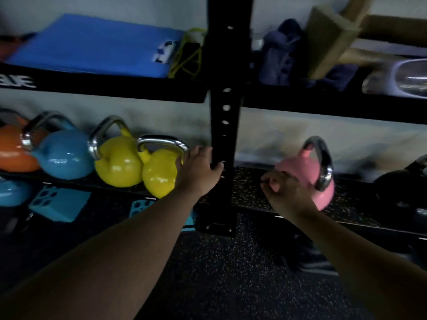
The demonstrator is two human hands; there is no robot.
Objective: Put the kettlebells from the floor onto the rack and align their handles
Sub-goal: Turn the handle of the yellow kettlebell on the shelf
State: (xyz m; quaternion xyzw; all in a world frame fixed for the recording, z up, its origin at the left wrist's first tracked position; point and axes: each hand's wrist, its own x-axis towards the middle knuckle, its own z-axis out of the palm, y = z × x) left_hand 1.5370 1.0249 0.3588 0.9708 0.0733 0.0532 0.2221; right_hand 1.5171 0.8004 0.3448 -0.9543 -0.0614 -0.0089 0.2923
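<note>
The lower rack shelf (249,192) holds an orange kettlebell (11,153), a blue kettlebell (64,155), and two yellow kettlebells (117,167) (159,176), all left of the black upright post (225,125). A pink kettlebell (300,167) stands right of the post with its steel handle turned edge-on. My left hand (198,168) is spread, fingers by the right yellow kettlebell's handle and thumb on the post. My right hand (285,192) hovers with loosely curled fingers against the pink kettlebell's left side, off its handle.
A black kettlebell (397,190) sits at the shelf's far right. The upper shelf carries a blue mat (92,47), yellow bands (187,54), dark cloths (279,51) and foam blocks (328,35). Teal blocks (60,202) lie under the rack on the speckled floor (219,273).
</note>
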